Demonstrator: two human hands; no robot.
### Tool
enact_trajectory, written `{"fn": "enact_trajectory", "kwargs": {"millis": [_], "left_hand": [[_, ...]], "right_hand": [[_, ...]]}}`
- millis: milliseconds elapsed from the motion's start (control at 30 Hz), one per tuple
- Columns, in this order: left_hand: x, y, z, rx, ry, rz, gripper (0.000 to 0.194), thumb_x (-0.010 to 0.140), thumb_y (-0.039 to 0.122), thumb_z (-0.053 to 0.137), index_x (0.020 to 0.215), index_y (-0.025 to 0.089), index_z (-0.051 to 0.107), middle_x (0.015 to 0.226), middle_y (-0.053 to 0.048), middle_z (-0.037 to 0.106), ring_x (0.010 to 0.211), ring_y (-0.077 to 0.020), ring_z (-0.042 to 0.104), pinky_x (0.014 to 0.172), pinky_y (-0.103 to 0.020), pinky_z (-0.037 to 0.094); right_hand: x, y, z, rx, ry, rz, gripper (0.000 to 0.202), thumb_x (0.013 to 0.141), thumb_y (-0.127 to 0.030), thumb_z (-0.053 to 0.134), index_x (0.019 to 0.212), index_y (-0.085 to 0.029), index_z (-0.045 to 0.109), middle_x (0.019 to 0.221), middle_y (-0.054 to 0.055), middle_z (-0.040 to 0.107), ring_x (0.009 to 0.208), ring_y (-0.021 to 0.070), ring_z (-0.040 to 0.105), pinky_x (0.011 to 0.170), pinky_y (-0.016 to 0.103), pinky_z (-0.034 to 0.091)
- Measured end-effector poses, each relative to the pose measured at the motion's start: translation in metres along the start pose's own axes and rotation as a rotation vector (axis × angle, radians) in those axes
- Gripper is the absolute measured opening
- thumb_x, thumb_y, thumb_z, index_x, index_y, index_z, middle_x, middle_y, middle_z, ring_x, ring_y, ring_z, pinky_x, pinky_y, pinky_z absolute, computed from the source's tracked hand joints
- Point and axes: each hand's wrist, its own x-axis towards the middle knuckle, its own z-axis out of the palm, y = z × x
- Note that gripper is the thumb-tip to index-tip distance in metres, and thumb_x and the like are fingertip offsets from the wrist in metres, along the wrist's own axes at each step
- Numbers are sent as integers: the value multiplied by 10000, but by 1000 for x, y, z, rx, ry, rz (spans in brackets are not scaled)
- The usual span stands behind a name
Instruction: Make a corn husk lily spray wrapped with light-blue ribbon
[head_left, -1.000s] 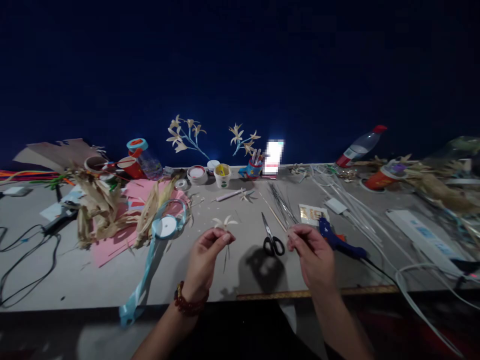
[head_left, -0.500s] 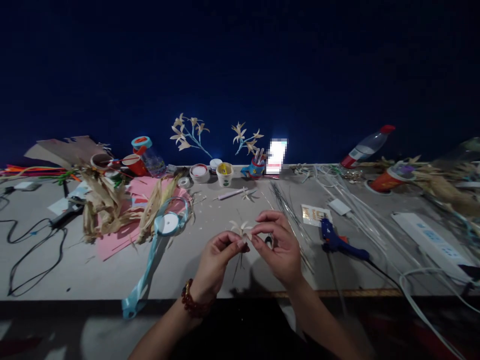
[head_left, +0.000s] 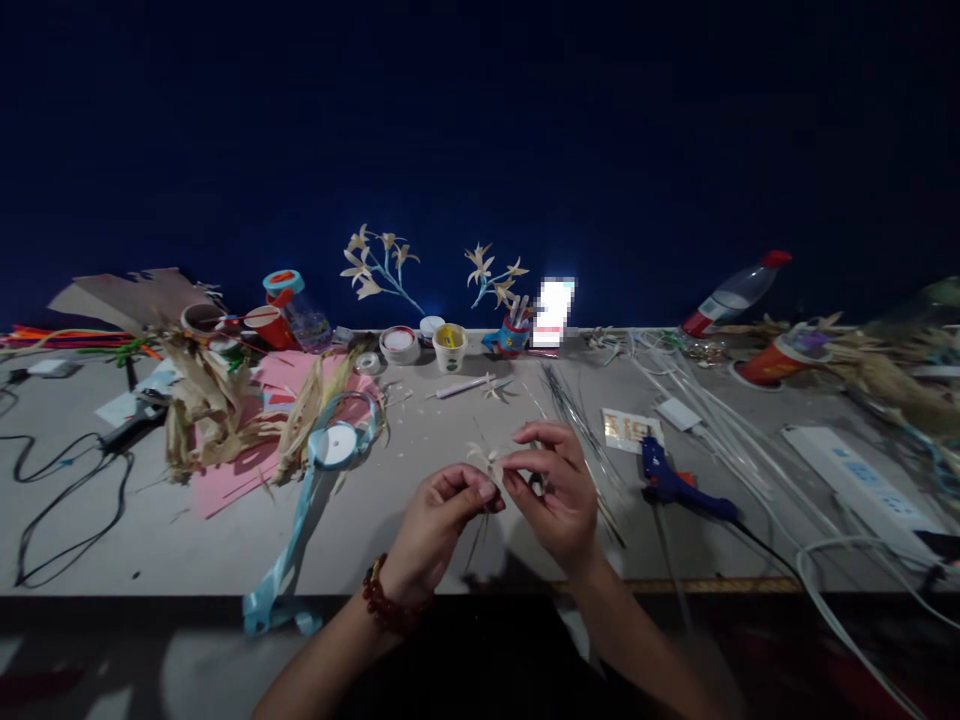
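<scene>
A small cream-coloured handmade flower (head_left: 484, 458), its petals like dried husk, is held between my two hands over the front of the table. My left hand (head_left: 448, 505) pinches its base between thumb and forefinger, with thin wire ends hanging below. My right hand (head_left: 555, 490) has thumb and forefinger closed on the flower's right side, the other fingers curved above. Beyond my hands, another loose flower (head_left: 495, 387) lies beside a white pen (head_left: 461, 387). Thin wires (head_left: 577, 415) are spread behind my right hand.
On the left are a blue ribbon roll (head_left: 335, 446), dried husks (head_left: 210, 410) and pink paper (head_left: 232, 478). A blue glue gun (head_left: 679, 485) and a power strip (head_left: 862, 490) lie right. Finished flower sprays (head_left: 382, 265), a tub (head_left: 450, 348) and a tilted bottle (head_left: 735, 295) line the back.
The flower has turned slightly between my fingers, and its petals sit a little differently. Both hands stay in nearly the same place.
</scene>
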Motion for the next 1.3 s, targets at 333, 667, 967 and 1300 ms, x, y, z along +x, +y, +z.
{"fn": "enact_trajectory", "kwargs": {"millis": [333,667,967,1300], "left_hand": [[1,-1,-2,-23,-48,-7,103,757,191,753,733,126,676,699,-33,669,694,-126,598,730,-248,433],[0,-1,-1,-10,-29,18,95,735,188,767,728,130,692,709,-34,678,696,-132,607,735,-258,447],[0,1,0,0,-39,21,88,734,183,760,715,128,693,708,-31,659,698,-132,602,727,-255,442],[-2,3,1,13,-58,31,97,763,191,741,721,129,680,738,-40,659,717,-132,588,747,-263,431]], "right_hand": [[-3,3,2,-33,30,-10,164,821,-121,620,913,-254,647,1020,50,551,992,232,531,879,436,443],[2,3,-4,-58,-54,-43,170,818,-125,617,922,-257,640,1036,48,518,1010,238,514,889,453,440],[6,1,-8,-62,-69,-48,148,817,-130,615,902,-248,641,999,44,528,988,236,526,891,454,428],[3,2,-5,-87,-51,-43,151,789,-131,656,880,-251,644,982,41,536,976,240,536,893,471,448]]}}
